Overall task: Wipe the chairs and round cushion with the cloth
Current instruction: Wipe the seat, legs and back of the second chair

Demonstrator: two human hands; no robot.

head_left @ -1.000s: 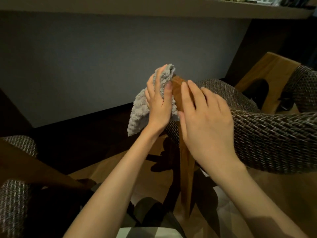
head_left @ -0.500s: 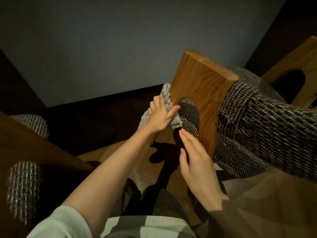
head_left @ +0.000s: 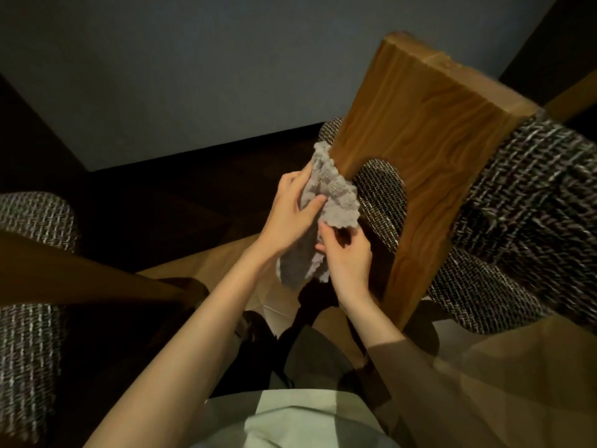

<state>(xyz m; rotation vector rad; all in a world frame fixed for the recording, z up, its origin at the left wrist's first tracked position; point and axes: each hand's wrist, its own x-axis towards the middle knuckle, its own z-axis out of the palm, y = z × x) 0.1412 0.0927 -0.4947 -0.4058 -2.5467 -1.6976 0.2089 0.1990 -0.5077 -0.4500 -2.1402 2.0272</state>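
At 9 o'clock a tweed chair (head_left: 29,286) shows its woven grey upholstery, with its wooden armrest (head_left: 80,279) running across it toward the centre. Behind, from 10 to 12 o'clock, a plain grey wall (head_left: 193,59) stands above a dark floor (head_left: 155,202). Just left of centre the left hand (head_left: 289,218) grips a nubby grey cloth (head_left: 336,195), thumb laid over the fabric and fingers wrapped round its far side, holding the bunched top against the near edge of a wooden side panel (head_left: 429,150). Part of the cloth hangs down below that hand. At its 5 o'clock, touching it, the right hand (head_left: 350,260) has its fingers curled in narrow, the tips pinching the cloth's lower fold. The panel rises tilted toward 1 o'clock and belongs to a second tweed chair (head_left: 533,215), whose woven upholstery shows through the panel's arched cutout and fills the view from 2 to 4 o'clock. At 6 o'clock lies the person's pale shirt (head_left: 290,421)
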